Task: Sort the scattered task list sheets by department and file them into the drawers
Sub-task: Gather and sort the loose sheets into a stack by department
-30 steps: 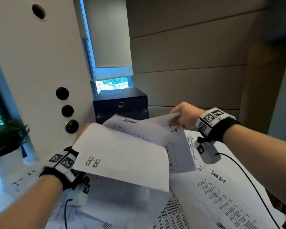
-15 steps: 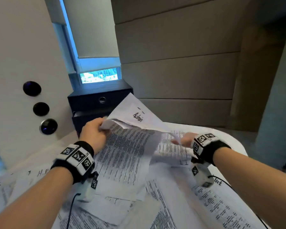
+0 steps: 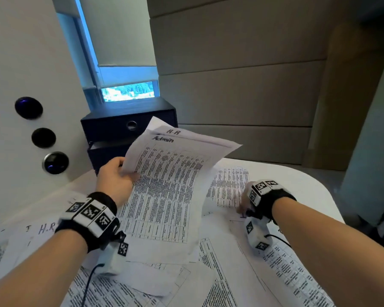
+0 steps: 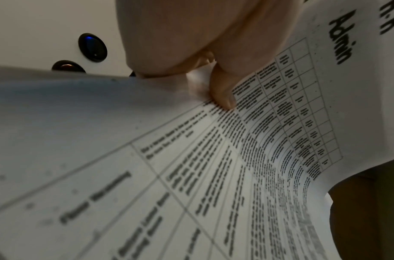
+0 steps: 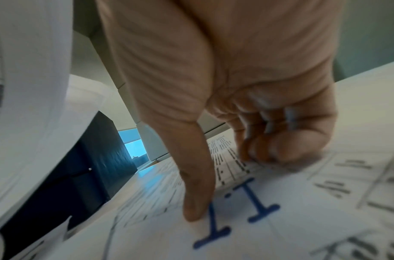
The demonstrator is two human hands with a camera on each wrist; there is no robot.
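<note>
My left hand (image 3: 125, 172) holds up a printed sheet headed "Admin" (image 3: 164, 187), with an "H.R" sheet (image 3: 175, 131) behind it. The thumb (image 4: 225, 100) pinches their left edge. Low on the table, my right hand (image 3: 242, 207) is on a sheet marked "I.T" (image 5: 253, 198) in blue. Its thumb (image 5: 195, 209) presses the top margin, and the curled fingers (image 5: 265, 151) meet the sheet's edge. The black drawer unit (image 3: 111, 127) stands at the table's back, its lower drawer (image 3: 102, 146) slightly open behind the held sheets.
Several more task list sheets (image 3: 231, 273) cover the white table (image 3: 302, 185), one marked "H.R" (image 3: 47, 228) at the left. A white panel with three round dark buttons (image 3: 43, 137) rises on the left. The table's rounded edge curves at the right.
My right hand went from holding the I.T sheet in the air to pressing it down on the table. My left hand turned its sheets, so the Admin sheet now faces me.
</note>
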